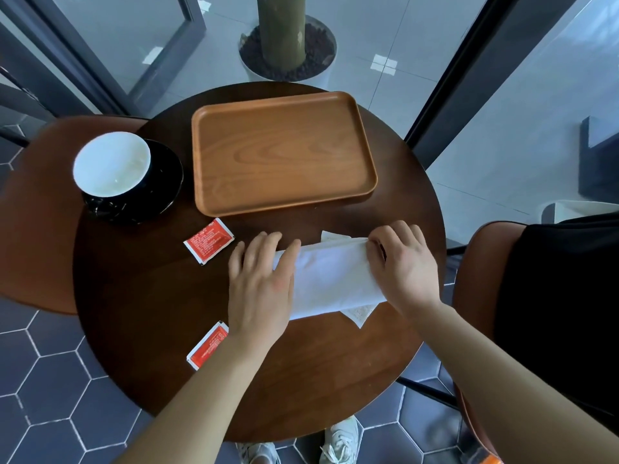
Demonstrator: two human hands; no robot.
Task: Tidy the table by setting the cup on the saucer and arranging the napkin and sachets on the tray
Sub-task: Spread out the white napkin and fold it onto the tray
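Both hands are down on the white napkin (330,276), which lies partly folded on the round dark wooden table (140,296), in front of the tray and towards the table's right side. The left hand (261,283) lies flat on the napkin's left end, fingers spread and palm pressing down, gripping nothing. The right hand (400,266) is at the napkin's right end, its fingertips curled and pinched on the upper right edge of the paper. A loose corner of the napkin sticks out below the right wrist. The wooden tray (284,152) sits at the far side of the table with nothing on it. To its left the cup (112,164), white inside and dark outside, already stands on the black saucer (167,182). One red sachet (208,241) lies just left of the left hand's fingers, between the saucer and the napkin. A second red sachet (207,344) lies nearer the table's front edge, partly tucked under the left wrist.
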